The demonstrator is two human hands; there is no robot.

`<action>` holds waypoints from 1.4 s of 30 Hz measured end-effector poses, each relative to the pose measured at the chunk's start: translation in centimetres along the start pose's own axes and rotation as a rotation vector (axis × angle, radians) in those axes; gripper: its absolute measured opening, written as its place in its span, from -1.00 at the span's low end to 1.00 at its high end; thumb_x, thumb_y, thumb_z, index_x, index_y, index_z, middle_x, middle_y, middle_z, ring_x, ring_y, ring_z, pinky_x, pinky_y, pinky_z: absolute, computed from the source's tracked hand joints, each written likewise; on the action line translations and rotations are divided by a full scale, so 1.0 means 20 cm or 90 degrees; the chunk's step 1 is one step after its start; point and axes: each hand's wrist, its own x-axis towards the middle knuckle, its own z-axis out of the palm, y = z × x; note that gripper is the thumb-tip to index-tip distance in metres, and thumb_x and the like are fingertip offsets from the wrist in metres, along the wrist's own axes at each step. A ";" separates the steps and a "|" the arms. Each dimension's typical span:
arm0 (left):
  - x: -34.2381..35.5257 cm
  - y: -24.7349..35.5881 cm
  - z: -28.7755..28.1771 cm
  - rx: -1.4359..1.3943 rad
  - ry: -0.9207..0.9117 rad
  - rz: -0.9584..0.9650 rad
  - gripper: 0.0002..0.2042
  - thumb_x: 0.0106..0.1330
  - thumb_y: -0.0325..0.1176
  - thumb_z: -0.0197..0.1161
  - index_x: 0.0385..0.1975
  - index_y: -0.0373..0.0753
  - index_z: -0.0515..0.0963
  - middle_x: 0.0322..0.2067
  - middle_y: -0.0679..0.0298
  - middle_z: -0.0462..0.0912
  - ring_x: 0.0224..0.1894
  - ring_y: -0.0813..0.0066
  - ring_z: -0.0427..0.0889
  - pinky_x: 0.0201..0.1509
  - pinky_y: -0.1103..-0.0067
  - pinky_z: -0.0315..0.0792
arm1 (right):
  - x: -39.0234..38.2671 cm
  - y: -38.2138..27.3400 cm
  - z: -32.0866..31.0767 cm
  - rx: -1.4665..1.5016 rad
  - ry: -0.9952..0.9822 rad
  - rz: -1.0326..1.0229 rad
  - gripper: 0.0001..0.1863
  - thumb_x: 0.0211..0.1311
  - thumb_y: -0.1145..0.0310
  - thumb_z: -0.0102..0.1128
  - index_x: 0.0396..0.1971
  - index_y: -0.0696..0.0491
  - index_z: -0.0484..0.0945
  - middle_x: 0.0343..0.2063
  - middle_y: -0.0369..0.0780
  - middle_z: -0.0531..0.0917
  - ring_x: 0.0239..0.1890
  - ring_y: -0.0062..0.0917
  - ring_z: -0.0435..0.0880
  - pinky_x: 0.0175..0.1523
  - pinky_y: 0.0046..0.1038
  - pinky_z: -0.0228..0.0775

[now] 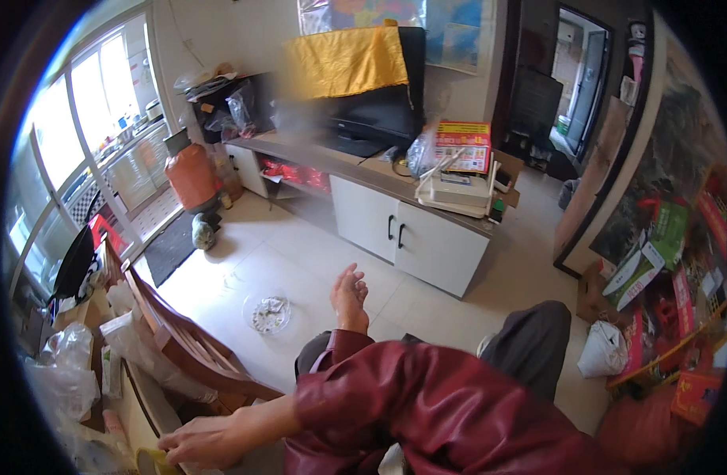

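Observation:
My right arm, in a dark red leather-like sleeve point(427, 396), reaches across to the lower left. My right hand point(201, 442) is closed at a yellow, round-edged thing point(151, 461) beside a bench, its fingertips on the edge. The picture's dark rim cuts that thing off, so its kind is unclear. Beyond the sleeve, my left hand point(350, 297) is raised above my left knee, fingers loosely bent and apart, holding nothing. A clear round dish point(268, 314) with small pale bits in it lies past that knee, to the left.
A slatted wooden chair back point(181, 352) and plastic bags point(66, 368) crowd the left. Ahead stands a low cabinet point(438, 249) bearing a television point(371, 119) under a yellow cloth. An orange gas cylinder point(193, 174) stands far left; packages point(656, 253) are piled at right.

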 end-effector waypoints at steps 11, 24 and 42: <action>0.13 -0.25 0.18 0.256 -0.195 0.060 -0.77 0.43 -0.36 0.16 0.00 -0.27 0.54 -0.29 0.37 0.60 -0.28 0.64 0.53 -0.20 0.69 0.44 | -1.56 -0.46 -1.02 -0.454 0.308 0.400 -0.70 0.23 0.37 0.11 -0.06 0.09 0.58 -0.10 -0.13 0.63 -0.11 -0.13 0.64 0.03 -0.21 0.48; 1.10 -0.95 0.99 0.701 -0.184 0.317 -0.55 0.34 -0.29 0.27 0.16 -0.34 0.40 0.09 -0.01 0.50 0.02 0.12 0.54 0.10 0.34 0.42 | -2.87 -0.79 -1.65 -0.484 0.803 0.648 -0.85 0.17 0.50 0.15 -0.25 0.12 0.58 -0.43 -0.03 0.67 -0.30 -0.07 0.67 -0.20 -0.17 0.50; 1.60 -1.02 0.87 0.666 -0.172 0.149 -0.51 0.47 0.10 0.04 0.11 -0.21 0.45 -0.12 0.31 0.54 -0.10 0.50 0.47 -0.03 0.49 0.38 | -3.49 -0.59 -1.73 -0.283 1.049 0.707 -0.53 0.07 0.48 0.15 0.00 0.37 0.41 -0.35 0.09 0.69 -0.34 -0.16 0.72 -0.19 -0.21 0.55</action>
